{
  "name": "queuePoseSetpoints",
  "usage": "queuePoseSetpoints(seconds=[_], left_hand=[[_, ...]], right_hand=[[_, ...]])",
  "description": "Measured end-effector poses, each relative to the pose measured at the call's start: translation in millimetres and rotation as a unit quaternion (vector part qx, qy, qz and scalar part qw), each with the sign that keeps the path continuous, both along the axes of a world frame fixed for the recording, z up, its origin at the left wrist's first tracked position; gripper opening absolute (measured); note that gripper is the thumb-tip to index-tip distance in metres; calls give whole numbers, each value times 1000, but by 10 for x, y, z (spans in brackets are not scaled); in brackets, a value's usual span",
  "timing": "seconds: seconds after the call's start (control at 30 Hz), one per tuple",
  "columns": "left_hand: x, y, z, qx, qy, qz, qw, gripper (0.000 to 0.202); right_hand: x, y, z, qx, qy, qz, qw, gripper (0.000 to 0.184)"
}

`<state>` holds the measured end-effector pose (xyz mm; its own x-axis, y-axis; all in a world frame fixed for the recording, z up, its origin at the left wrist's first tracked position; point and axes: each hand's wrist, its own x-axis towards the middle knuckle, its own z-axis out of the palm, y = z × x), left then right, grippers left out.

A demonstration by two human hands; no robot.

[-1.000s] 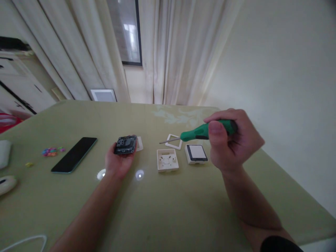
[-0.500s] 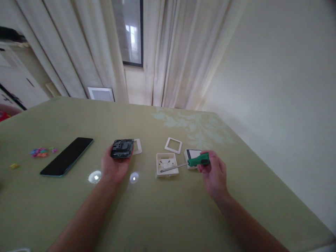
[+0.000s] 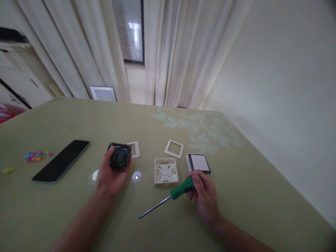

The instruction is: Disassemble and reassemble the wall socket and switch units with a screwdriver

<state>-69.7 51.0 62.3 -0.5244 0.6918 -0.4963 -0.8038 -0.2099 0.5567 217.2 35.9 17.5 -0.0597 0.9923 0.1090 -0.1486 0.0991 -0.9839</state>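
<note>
My left hand [image 3: 111, 178] is closed round a square black wall switch module [image 3: 120, 156], thumb along its left edge. Partly behind that module lies a white frame [image 3: 135, 149]. In my right hand [image 3: 206, 196] is a screwdriver [image 3: 181, 189] with a green handle, its metal shaft slanting down to the left above the table. An open white mounting box [image 3: 166, 171] sits between my hands, its inside facing up. A second white frame [image 3: 174, 149] lies just beyond the box. Close behind my right hand rests a white switch with a dark border [image 3: 198, 163].
A black smartphone [image 3: 63, 161] lies on the green table [image 3: 168, 231] at the left. Beside it are several small colourful pieces [image 3: 36, 156] and a yellow piece [image 3: 8, 170]. Curtains [image 3: 181, 52] hang past the far edge; a wall [image 3: 283, 87] rises at the right.
My right hand has drawn the screwdriver down and left, away from over the box, its tip now nearer me. The black module has tilted in my left hand, with the thumb now on its edge.
</note>
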Motion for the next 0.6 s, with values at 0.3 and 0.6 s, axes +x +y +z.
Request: queuePoseSetpoints(seconds=[0.3, 0.6], left_hand=[[-2, -30, -13, 36, -35, -9, 999, 32], [34, -18, -52, 20, -23, -61, 998, 34]], right_hand=[[-8, -45, -5, 0, -29, 37, 999, 47], [8, -37, -3, -9, -42, 57, 997, 46]])
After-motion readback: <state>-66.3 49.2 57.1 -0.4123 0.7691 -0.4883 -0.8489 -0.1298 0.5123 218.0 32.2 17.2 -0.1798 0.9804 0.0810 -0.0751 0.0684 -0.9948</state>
